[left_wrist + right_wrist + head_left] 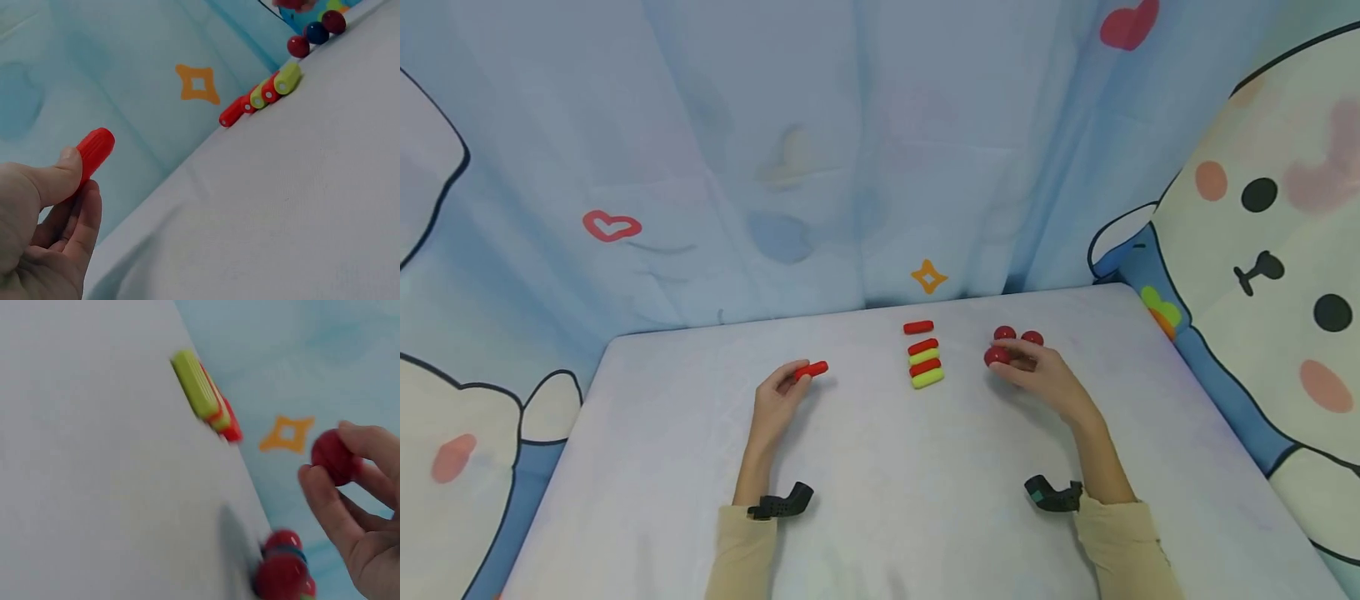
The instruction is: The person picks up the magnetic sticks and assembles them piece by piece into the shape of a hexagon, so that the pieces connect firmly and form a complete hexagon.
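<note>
Between left hand (777,402) fingertips, red stick (96,154) pinched near end, seemingly leaving rest free; between right hand (1041,381) fingertips, ball (331,456) pinched, probably against rolling.

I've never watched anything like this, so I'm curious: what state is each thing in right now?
Left hand, pinching a red stick
That red stick, raised above the table
Right hand, pinching a red ball
That red ball, also raised
Farthest red stick, lying a little apart from the others
Four other sticks, lying side by side
Blue ball, resting between two red balls
Curtain, hanging in folds
</note>
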